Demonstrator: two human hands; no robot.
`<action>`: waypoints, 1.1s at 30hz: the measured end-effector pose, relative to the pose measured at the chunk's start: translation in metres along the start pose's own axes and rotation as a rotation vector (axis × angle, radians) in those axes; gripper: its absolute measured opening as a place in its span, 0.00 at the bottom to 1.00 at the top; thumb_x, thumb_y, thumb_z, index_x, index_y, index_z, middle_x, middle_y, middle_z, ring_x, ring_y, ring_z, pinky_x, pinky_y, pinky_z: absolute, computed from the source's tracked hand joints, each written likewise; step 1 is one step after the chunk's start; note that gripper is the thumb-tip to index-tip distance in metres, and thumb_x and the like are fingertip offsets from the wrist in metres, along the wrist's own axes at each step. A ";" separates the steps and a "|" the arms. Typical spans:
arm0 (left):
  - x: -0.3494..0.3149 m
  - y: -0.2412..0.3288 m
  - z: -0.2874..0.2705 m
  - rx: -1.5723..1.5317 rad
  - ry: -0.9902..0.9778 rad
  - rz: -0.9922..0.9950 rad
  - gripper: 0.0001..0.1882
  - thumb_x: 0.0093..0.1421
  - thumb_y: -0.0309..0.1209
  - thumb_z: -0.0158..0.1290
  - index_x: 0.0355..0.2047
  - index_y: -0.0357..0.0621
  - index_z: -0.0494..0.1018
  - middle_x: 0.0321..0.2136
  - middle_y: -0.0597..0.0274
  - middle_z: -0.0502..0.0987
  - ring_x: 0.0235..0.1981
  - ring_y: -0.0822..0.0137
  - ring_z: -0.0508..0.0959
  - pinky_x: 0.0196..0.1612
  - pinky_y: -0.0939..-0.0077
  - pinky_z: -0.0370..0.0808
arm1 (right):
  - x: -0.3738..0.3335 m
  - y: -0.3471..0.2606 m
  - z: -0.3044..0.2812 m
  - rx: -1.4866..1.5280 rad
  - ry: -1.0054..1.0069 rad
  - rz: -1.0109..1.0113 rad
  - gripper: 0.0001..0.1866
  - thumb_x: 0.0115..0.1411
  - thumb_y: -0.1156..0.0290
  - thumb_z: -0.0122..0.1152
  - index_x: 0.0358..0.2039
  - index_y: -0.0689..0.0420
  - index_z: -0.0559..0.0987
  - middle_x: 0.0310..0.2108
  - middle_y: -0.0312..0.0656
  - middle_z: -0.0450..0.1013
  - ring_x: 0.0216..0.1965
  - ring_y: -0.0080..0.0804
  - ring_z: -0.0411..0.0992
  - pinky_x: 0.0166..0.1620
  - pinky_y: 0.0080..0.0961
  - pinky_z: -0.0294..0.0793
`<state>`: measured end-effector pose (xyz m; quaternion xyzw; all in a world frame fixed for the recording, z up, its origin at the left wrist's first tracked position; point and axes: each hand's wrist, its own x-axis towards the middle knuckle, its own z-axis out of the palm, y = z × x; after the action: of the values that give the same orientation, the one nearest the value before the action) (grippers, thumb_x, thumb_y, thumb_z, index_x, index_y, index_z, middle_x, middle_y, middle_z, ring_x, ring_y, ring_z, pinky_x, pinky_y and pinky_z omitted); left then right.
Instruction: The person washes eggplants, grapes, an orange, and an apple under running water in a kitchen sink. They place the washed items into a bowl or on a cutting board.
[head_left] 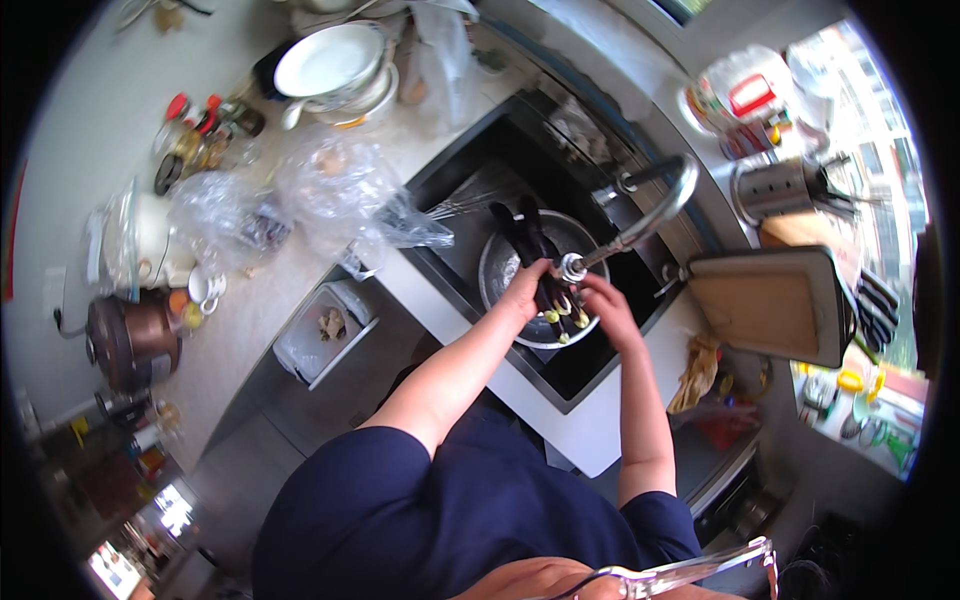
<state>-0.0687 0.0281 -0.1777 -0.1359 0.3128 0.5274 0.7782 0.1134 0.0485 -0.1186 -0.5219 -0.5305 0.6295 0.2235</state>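
Long dark eggplants (536, 233), pale-tipped, bunched over basin (497, 270).

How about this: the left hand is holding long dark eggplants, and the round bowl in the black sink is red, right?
Not quite: the head view shows a silvery round bowl, not a red one. The left hand does hold long dark eggplants, and the bowl is in the black sink.

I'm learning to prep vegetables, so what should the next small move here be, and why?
Probably rub the pale green stem ends of the dark eggplants with the right hand: the left hand holds the bunch over the metal basin, by the faucet head, and the right hand is beside those ends. Whether water runs, I cannot tell.
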 end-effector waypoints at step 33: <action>-0.046 0.016 -0.008 1.070 0.205 0.261 0.41 0.44 0.28 0.58 0.58 0.35 0.52 0.44 0.45 0.73 0.46 0.54 0.75 0.49 0.67 0.71 | 0.025 -0.013 0.088 0.858 0.022 0.516 0.44 0.56 0.34 0.43 0.56 0.63 0.65 0.54 0.53 0.66 0.54 0.49 0.66 0.58 0.46 0.61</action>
<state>-0.0973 -0.0038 -0.1531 0.2671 0.6249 0.3714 0.6326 0.0222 0.0356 -0.1265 -0.5037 -0.0752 0.8202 0.2605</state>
